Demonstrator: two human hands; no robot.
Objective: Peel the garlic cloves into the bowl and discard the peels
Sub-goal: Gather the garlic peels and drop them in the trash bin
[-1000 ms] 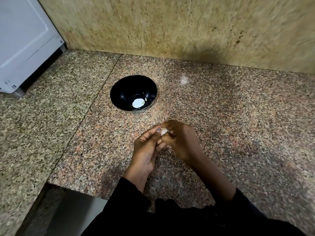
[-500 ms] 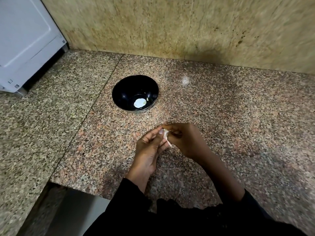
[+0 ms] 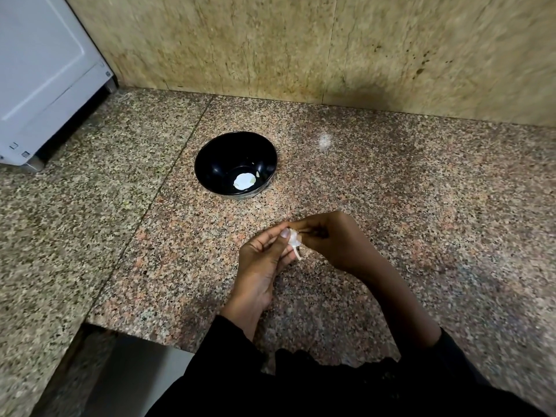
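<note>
a: where's the clove (image 3: 293, 237) right now?

b: just below centre, toward five o'clock of the frame's middle, held above the table (image 3: 421, 206) between both hands. the left hand (image 3: 264, 257) has its thumb pressed against the clove's left side, fingers curled under it. the right hand (image 3: 334, 240) comes in from three o'clock and pinches it from that side.

a: so both grips are closed on it?

b: yes — left grip grasping the clove, right grip grasping it too, fingertips meeting over it. a thin strip of peel (image 3: 297, 253) hangs off the clove toward six o'clock.

a: and the bowl (image 3: 210, 164)?

b: black, upright, at about eleven o'clock from the hands, well apart from them. at its bottom lies a pale whitish lump, with a smaller pale bit just beside it at two o'clock. i can't tell if those are cloves or skin.

a: what else is on the table?

b: a white appliance (image 3: 45, 70) at ten o'clock, far corner, standing on a small foot. the speckled granite has a seam running from twelve down toward seven, passing left of the bowl. a tan stone wall (image 3: 301, 49) rises behind. black sleeves (image 3: 331, 383) fill the six o'clock edge.
</note>
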